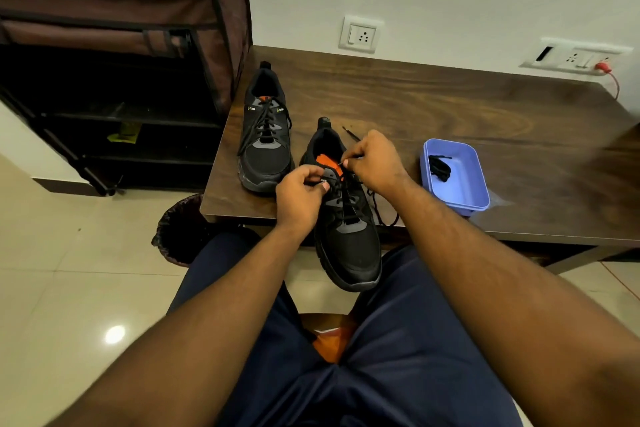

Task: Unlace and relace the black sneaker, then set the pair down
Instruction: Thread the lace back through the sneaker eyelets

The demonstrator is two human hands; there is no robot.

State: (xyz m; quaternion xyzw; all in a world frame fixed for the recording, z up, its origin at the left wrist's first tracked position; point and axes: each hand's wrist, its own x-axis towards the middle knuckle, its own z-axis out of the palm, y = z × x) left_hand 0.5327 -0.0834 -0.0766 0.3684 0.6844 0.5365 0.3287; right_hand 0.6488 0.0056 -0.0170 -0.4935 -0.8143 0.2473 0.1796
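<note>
Two bare hands work at the tongue of a black mesh sneaker with an orange lining (348, 239). The right hand (375, 163) has its grip pinched on the tip of a thin black lace (343, 163) near the top eyelets; the left hand (299, 196) curls its fingers round the lace on the opposite side. That sneaker lies toe toward the person, its front overhanging the near edge of the dark wood-grain desk (450, 107). Its mate, a second black laced sneaker (265, 128), stands just beside it (further left and back). A lilac plastic tray (462, 191) holding a bundled spare black lace (440, 167) sits near the right hand.
</note>
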